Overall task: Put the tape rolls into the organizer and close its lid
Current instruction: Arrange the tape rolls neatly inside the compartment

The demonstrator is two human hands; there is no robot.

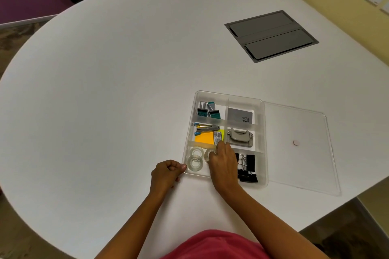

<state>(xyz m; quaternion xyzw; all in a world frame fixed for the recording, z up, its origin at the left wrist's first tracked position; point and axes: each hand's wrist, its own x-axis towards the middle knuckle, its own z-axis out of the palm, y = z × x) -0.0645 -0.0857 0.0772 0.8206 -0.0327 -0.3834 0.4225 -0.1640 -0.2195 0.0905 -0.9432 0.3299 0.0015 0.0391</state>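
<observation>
Your left hand (168,171) is curled shut, thumb against the organizer's (262,145) near-left corner. Two tape rolls (195,159) lie in its near-left compartment; your right hand (223,161) grips a third tape roll (209,154) there. The lid (299,164) lies open to the organizer's right.
</observation>
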